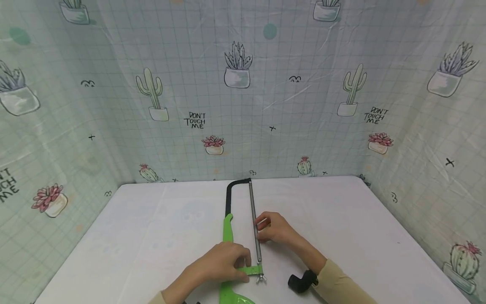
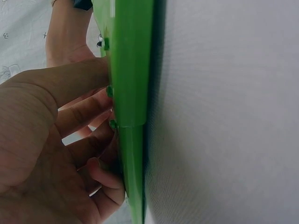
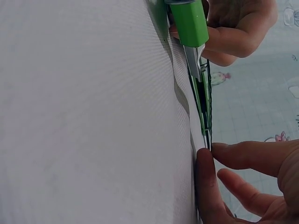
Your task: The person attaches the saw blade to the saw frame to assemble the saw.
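A hacksaw lies flat on the white table, its green and black frame [image 1: 228, 230] pointing away from me. The metal blade [image 1: 253, 207] runs along the frame's right side to a green end bracket [image 1: 256, 270] with a wing nut [image 1: 261, 279]. My left hand [image 1: 224, 261] holds the frame at this bracket, thumb and fingers on either side; its fingertips lie against the green edge [image 2: 133, 74] in the left wrist view. Farther up, my right hand [image 1: 277, 230] pinches the blade between thumb and fingers, and the right wrist view shows those fingertips [image 3: 205, 158] on the thin strip.
The white table [image 1: 171, 223] stretches out on both sides of the saw. Behind and beside it hangs a cloth [image 1: 265, 105] printed with cacti. A black curved piece [image 1: 301, 282] sits at my right wrist by the sleeve.
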{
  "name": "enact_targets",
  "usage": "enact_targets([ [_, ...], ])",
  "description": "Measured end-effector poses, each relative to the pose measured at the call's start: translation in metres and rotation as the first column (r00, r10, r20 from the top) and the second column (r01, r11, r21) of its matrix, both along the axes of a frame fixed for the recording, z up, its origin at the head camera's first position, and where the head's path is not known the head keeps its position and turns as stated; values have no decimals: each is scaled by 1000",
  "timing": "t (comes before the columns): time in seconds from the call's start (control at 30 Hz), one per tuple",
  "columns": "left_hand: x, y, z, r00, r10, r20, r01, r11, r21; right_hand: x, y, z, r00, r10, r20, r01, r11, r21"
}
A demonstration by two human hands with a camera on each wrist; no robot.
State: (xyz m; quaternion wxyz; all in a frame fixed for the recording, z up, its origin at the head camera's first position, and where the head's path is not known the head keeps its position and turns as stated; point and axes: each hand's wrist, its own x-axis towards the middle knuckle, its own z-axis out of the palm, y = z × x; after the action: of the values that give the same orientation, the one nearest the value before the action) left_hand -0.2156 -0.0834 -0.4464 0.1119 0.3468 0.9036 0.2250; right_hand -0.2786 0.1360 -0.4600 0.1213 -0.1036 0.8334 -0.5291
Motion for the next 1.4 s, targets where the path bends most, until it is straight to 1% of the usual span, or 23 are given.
enact_targets([
  [0.13,2,0,0,1000,6,6,-6,1000,-6,2,-1,0,1000,-11,-16,11,1000,22],
  [0.3,2,-1,2,1000,9,2,-9,1000,-11,1,-2,-2,999,1,-37,0,999,44],
  [0.4,1,-1,2,1000,7,-3,-7,1000,-13,-2,-1,-2,1000,8,-26,-8,999,32],
  [0.53,0,-1,3,1000,4,-13,-4,1000,-16,-3,2,-1,1000,24,6,-24,1000,-11],
  [0.7,-1,-2,3,1000,1,-17,-1,1000,-13,-2,5,4,998,50,28,-48,997,-54],
  [1.03,-1,-1,1,1000,-10,-21,10,1000,-22,1,6,7,997,56,47,-56,998,0],
  [1.13,-2,-2,0,1000,-12,-15,11,1000,-19,0,6,8,996,80,33,-81,997,10],
  [1.23,-3,-3,1,1000,-3,-17,3,1000,-15,-2,6,8,994,108,-1,-108,994,23],
  [1.4,-3,-3,2,1000,4,-5,-5,1000,-12,-5,6,7,992,120,-27,-119,992,48],
])
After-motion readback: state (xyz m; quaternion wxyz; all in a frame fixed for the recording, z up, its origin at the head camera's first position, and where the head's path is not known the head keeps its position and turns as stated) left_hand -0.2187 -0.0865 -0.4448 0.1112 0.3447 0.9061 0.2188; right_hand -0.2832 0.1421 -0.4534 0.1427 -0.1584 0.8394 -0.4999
